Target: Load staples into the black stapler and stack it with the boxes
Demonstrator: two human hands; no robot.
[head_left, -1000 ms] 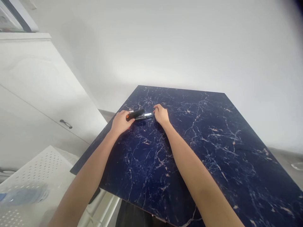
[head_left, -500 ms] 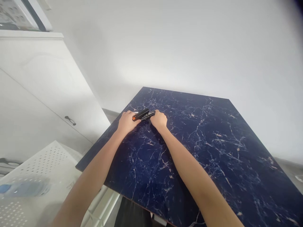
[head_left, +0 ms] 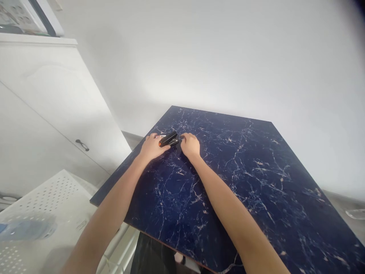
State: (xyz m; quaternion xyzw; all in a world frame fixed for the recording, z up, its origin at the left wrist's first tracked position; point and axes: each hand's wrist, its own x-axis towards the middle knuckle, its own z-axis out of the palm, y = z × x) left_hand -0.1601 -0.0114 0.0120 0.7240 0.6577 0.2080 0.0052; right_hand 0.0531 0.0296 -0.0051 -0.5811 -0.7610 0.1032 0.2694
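A black stapler (head_left: pixel 169 139) with an orange end lies near the far left corner of a dark blue marbled table (head_left: pixel 242 179). My left hand (head_left: pixel 152 147) is closed around the stapler's orange end. From the right, my right hand (head_left: pixel 189 144) presses with curled fingers against its other end. The metal staple rail is almost wholly inside the black body.
A white cabinet (head_left: pixel 51 114) with a dark handle (head_left: pixel 82 145) stands to the left. A white perforated surface (head_left: pixel 42 217) with a clear water bottle (head_left: pixel 27 230) lies at the lower left. A plain white wall rises behind the table.
The shiny metal rail that stuck out of the stapler a second ago has slid into it. My right hand moved left toward my left hand.
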